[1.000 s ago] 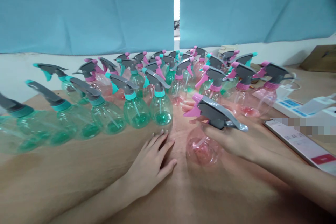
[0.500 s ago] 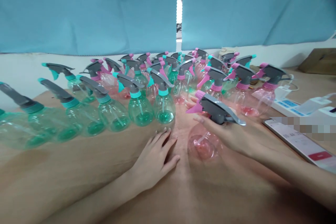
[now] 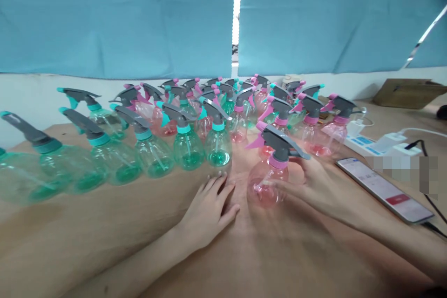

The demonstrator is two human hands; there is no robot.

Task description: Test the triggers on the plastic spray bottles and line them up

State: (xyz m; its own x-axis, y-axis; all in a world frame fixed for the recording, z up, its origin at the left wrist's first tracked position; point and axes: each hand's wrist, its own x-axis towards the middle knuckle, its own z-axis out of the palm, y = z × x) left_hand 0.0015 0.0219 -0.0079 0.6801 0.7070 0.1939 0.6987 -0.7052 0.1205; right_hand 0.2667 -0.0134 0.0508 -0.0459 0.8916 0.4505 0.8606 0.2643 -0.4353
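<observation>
A see-through pink spray bottle (image 3: 262, 191) with a grey and pink trigger head stands upright on the wooden table. My right hand (image 3: 316, 191) is round its body from the right, thumb across the near side and the other fingers partly hidden behind. My left hand (image 3: 208, 214) lies flat on the tabletop, fingers stretched out, holding nothing. Just beyond it is a green spray bottle (image 3: 218, 146) with a turquoise collar, the end one of a row of green bottles running left.
Behind stand several more pink and green spray bottles, among them a pink one (image 3: 238, 123). To the right lie a phone (image 3: 384, 191) and a white power strip (image 3: 366, 144) with plugs and cables. A brown box (image 3: 407, 94) sits farther back; blue curtains (image 3: 139, 18) hang behind.
My right hand has moved down from the pink bottle's neck to its body. The view has shifted slightly toward the right. My left hand has stayed in place.
</observation>
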